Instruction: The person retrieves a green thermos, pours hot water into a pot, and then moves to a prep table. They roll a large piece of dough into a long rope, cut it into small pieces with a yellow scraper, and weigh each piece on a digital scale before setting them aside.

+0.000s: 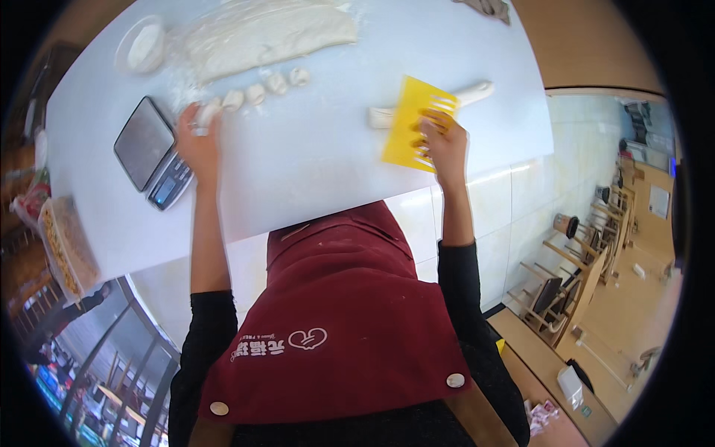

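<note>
At the left end of a row of small dough pieces (255, 94), my left hand (198, 149) has its thumb and fingers closed around one dough piece (209, 112). A kitchen scale (144, 143) with a bare flat plate stands just left of that hand. My right hand (447, 149) grips a yellow dough scraper (406, 127) with slots along one side. Under and behind the scraper lies a dough rope (475, 92), its middle hidden by the scraper and its two ends showing. I cannot tell whether the scraper touches the rope.
A large flat dough slab (272, 37) covers the back of the white table (313, 164). Beside it stands a bowl of flour (145, 48). A bag of crumbly yellowish food (67, 246) sits at the left edge, and a brownish cloth (488, 7) at the far right.
</note>
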Demonstrator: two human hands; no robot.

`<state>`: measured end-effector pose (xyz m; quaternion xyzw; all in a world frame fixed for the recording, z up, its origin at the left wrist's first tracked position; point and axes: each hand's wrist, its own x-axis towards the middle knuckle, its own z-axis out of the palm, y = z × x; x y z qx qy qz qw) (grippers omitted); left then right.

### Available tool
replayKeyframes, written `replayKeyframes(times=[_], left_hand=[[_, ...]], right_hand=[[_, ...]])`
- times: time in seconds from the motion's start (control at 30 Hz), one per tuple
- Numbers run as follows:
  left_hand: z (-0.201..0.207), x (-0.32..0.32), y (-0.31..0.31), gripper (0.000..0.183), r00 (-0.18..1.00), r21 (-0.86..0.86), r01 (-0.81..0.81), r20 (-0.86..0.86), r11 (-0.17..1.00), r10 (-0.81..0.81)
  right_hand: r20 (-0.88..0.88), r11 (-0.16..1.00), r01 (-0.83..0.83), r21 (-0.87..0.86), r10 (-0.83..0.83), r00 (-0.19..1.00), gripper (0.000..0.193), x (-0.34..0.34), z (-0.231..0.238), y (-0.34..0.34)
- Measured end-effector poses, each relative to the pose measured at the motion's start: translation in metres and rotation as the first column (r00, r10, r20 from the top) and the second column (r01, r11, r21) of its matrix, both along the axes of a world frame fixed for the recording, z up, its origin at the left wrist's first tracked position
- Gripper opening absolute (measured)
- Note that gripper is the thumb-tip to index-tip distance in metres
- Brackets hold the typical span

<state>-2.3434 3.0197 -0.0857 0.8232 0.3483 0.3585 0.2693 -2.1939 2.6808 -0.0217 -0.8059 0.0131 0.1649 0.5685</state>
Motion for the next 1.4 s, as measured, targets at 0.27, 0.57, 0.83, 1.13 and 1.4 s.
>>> replayKeyframes(times=[0.27, 0.57, 0.83, 1.13, 1.4], left_hand=[[0.003, -0.091, 0.110, 0.026, 0.959, 0.396, 0.012, -0.265, 0.918, 0.102], [0.005, -0.128, 0.125, 0.031, 0.937, 0.073, -0.305, -0.155, 0.949, 0.313], [-0.004, -0.123, 0.117, 0.030, 0.976, -0.058, -0.214, -0.047, 0.975, 0.211], [-0.008, -0.105, 0.106, 0.038, 0.957, 0.090, -0.103, -0.262, 0.991, 0.123], [-0.001, -0.005, 0.050, 0.032, 0.982, -0.211, 0.177, 0.108, 0.961, -0.157]], right_hand=[[-0.024, 0.967, 0.241, -0.085, -0.244, 0.969, 0.026, -0.010, 0.006, -0.052], [0.042, 0.600, 0.066, -0.798, -0.053, 0.998, 0.027, 0.003, -0.006, -0.109], [0.006, 0.648, 0.089, -0.756, -0.129, 0.992, 0.024, -0.003, -0.009, -0.108], [0.037, 0.638, 0.102, -0.763, -0.114, 0.993, 0.024, -0.005, -0.013, -0.108], [0.032, 0.643, 0.111, -0.758, -0.134, 0.991, 0.027, -0.004, -0.018, -0.112]])
